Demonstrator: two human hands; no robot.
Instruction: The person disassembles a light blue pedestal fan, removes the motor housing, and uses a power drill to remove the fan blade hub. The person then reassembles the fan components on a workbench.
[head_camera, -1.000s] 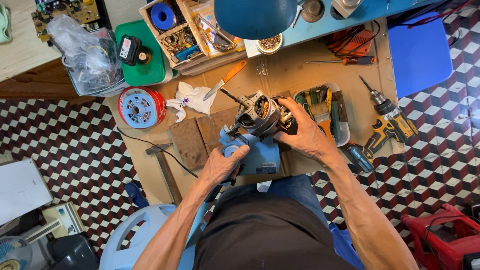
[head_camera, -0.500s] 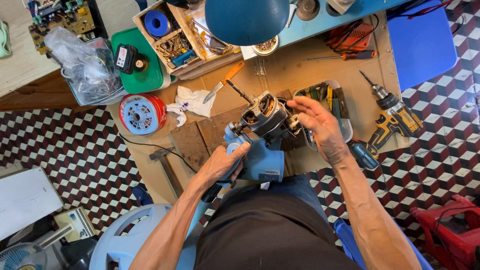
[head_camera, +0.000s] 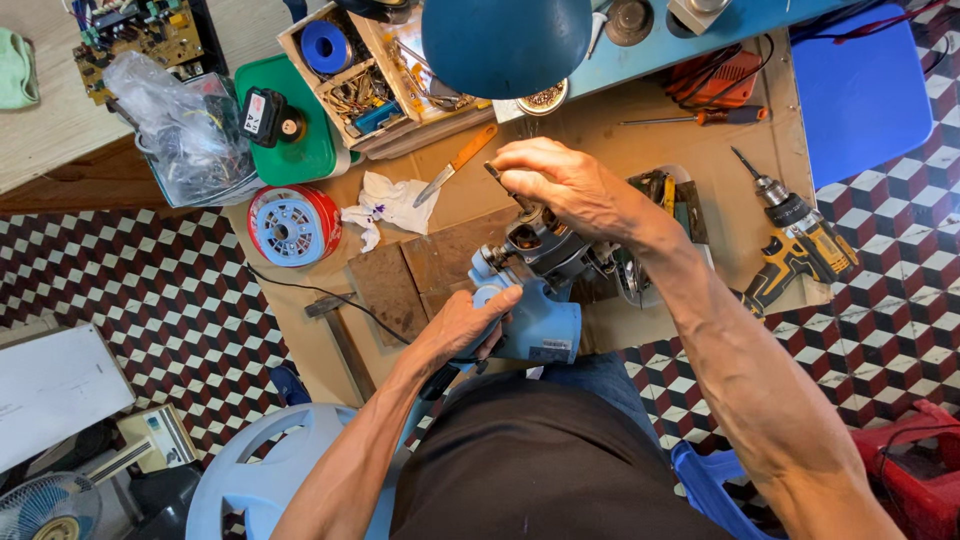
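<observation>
A yellow cordless drill, red-and-blue wire spool, white rag and orange-handled knife lie on the workbench.

Clear plastic bag upper left; white label on blue housing.

A single head-worn camera looks steeply down from close above onto the cardboard-covered worktable and checkered floor.

a checkered tile floor surrounds a cluttered wooden workbench, blue lamp shade overhead.
</observation>
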